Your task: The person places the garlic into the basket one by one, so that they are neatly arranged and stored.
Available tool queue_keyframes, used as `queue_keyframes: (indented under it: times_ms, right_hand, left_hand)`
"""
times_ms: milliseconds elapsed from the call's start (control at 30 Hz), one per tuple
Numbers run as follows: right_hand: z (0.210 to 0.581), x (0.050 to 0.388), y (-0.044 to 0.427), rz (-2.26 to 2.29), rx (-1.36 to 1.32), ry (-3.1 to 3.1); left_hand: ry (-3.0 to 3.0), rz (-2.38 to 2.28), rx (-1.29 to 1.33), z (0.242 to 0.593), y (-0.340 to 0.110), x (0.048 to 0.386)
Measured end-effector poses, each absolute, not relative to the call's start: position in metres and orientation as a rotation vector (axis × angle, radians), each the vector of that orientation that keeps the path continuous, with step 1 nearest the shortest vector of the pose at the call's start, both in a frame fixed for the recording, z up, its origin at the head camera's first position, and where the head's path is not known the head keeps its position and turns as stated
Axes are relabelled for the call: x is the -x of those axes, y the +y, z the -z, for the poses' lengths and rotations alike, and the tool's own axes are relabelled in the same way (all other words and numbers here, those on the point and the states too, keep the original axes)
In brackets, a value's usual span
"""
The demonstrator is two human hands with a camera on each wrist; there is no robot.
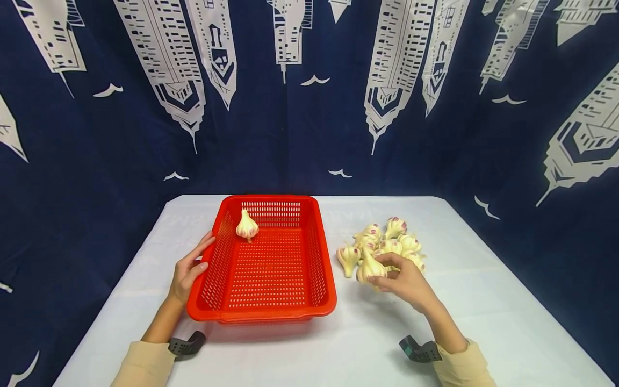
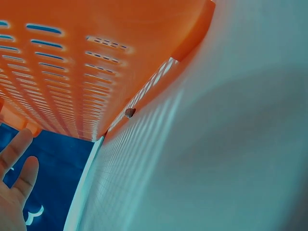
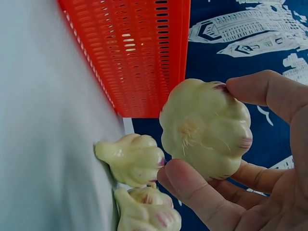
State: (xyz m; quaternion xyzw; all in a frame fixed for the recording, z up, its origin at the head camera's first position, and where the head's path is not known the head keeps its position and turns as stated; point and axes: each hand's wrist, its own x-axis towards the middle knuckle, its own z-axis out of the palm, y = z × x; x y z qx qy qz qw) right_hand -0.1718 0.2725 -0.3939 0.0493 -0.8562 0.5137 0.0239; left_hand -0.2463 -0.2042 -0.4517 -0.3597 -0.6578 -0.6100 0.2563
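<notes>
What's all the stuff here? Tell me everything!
Table: one, white, in front
Cloth: one, blue with white buildings, behind
Basket: one, red, on table
Garlic in basket: one, cream, far left
Garlic held: one, cream, in right hand
Garlic pile: several, cream, right of basket
Brown speck: one, by basket, unclear what
Sleeves: two, beige, at bottom
Wrist straps: two, dark, beside sleeves
Left hand: one, at basket's left rim
Right hand: one, beside garlic pile

- Our left hand (image 1: 186,274), on the left, has its fingers extended.
- Our right hand (image 1: 411,282), on the right, curves thumb and fingers into a grip.
- Our left forearm (image 1: 162,322) and right forearm (image 1: 447,325) reach from the near side.
</notes>
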Motion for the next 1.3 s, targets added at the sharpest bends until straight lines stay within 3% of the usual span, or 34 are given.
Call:
queue_keyframes:
  times_ms: [1300]
  right_hand:
    - [0.344,0.207,0.234,-1.218,-0.402,-2.692]
  left_hand:
    - [-1.812,1.640,0.926,0.451,-0.203,0.245]
